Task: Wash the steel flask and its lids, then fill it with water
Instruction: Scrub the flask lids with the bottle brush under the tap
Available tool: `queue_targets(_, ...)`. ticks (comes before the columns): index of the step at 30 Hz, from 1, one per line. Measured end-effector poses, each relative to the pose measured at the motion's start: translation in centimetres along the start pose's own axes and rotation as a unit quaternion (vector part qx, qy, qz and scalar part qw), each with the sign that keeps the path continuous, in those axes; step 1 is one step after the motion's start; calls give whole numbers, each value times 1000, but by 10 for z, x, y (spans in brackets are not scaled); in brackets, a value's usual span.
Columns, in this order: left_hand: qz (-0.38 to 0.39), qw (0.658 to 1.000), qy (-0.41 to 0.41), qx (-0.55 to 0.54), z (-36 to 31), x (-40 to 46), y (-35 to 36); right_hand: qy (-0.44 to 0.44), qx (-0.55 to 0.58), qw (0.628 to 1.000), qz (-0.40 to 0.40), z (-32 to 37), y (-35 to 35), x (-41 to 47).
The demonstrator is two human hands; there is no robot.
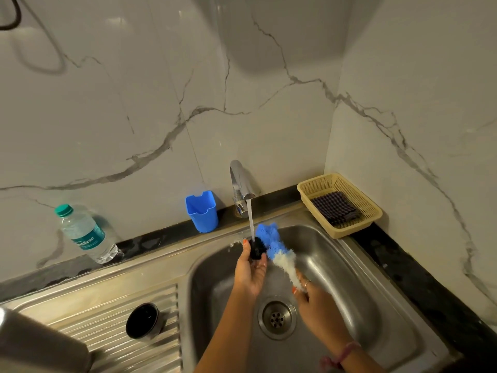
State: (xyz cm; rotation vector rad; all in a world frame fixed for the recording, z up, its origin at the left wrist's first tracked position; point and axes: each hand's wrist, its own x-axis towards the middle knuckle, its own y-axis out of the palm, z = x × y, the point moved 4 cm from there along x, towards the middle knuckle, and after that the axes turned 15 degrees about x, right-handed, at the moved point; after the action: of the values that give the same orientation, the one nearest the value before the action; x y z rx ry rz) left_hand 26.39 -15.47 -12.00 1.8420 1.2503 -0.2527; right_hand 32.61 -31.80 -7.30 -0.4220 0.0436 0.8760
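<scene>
Directly under the curved chrome tap, a thin stream of water falls onto a small round black lid. The left hand holds this lid up over the stainless steel sink basin, fingers curled round it from below and from the side. To the right of the tap's stream, the right hand grips the handle end of a fluffy blue and white bottle brush, whose blue tip touches the lid (a ring shows on one finger).

Left of the tap, on the ribbed steel draining board, a dark cylindrical cup-shaped lid stands with its opening up. A blurred grey steel body, probably the flask, fills the corner far left of and below the tap. Just left of the tap stands a blue plastic holder; further left, a clear plastic water bottle with a green cap leans against the marble wall. Right of the tap sits a beige plastic mesh basket with a dark checked cloth inside.
</scene>
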Motion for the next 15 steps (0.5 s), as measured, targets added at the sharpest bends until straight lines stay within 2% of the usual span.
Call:
queue_targets(7,-11,1000,-3,-25,0,0,-4,-29,-89,995,-41,11,-13,-1)
queue_targets(11,-23,1000,8,-14,3,5,-4,-74,-170,982,-30,25,-9,-10)
queue_targets(15,-13,1000,-6,-22,3,1,2,-52,-188,980,-47,21,-13,-6)
